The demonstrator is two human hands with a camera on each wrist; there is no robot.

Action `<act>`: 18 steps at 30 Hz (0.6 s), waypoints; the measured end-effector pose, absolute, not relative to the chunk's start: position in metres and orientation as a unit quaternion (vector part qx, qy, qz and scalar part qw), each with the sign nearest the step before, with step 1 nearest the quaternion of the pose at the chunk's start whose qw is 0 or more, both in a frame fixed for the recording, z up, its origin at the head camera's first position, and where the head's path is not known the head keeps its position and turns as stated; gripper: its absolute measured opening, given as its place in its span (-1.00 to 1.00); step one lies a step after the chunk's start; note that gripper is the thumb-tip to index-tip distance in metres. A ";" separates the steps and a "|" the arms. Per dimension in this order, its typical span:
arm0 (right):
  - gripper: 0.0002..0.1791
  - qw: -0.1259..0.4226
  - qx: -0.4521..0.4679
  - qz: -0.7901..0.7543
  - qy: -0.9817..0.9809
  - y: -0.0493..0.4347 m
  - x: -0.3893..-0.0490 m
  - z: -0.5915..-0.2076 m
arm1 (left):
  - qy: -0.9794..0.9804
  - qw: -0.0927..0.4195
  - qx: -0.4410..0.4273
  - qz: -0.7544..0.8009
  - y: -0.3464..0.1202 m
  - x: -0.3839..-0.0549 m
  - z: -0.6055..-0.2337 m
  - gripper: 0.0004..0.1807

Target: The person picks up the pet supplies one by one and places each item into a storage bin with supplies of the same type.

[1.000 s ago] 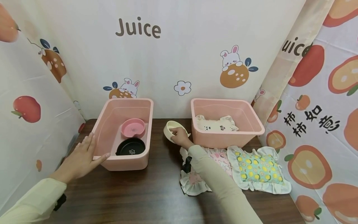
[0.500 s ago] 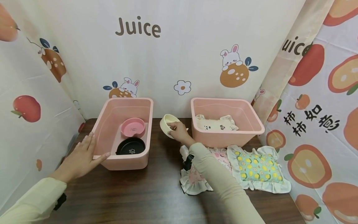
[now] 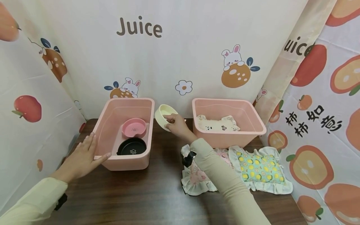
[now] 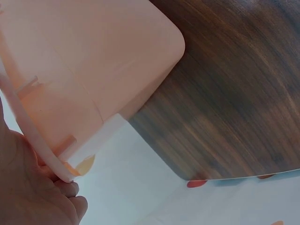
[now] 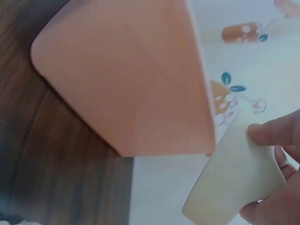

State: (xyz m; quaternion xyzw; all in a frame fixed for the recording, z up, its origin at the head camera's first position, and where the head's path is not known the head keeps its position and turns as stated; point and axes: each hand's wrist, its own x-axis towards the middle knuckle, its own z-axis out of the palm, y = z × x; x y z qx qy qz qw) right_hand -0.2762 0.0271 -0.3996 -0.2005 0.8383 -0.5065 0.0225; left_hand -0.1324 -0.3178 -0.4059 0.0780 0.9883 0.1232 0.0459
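Observation:
My right hand (image 3: 179,127) pinches a cream pet bowl (image 3: 160,117) by its wall, thumb and fingers on either side. The bowl hangs tilted in the air, just right of the left pink bin (image 3: 123,162). In the right wrist view the cream bowl (image 5: 236,173) shows its side, close to the bin's outer wall. My left hand (image 3: 80,157) rests on that bin's near left corner, fingers laid along the rim and thumb over the front edge. Inside the bin lie a pink bowl (image 3: 133,125) and a black bowl (image 3: 129,146) with a paw print.
A second pink bin (image 3: 225,140) on the right holds a cream frilled pillow (image 3: 217,125). Before it lie a pink frilled pillow (image 3: 198,176), partly under my right arm, and a lemon-print pillow (image 3: 260,168). A printed curtain (image 3: 168,56) stands behind the wooden table (image 3: 140,197).
My right hand has raised the cream bowl and carried it leftward, from beside the right bin toward the left bin's far right edge. The left hand has stayed on the rim.

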 end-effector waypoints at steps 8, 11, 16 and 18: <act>-0.56 0.030 -0.249 -0.516 0.819 0.012 -0.268 -0.372 | 0.989 0.045 0.075 0.123 -0.318 -0.134 -0.407 0.14; -0.58 0.035 -0.260 -0.512 0.818 0.005 -0.264 -0.364 | 0.989 0.043 0.076 0.120 -0.319 -0.134 -0.407 0.14; -0.57 0.042 -0.286 -0.489 0.823 -0.009 -0.256 -0.356 | 0.988 0.044 0.079 0.123 -0.319 -0.133 -0.406 0.14; -0.56 0.048 -0.298 -0.482 0.823 -0.015 -0.253 -0.354 | 0.988 0.045 0.079 0.124 -0.318 -0.133 -0.406 0.14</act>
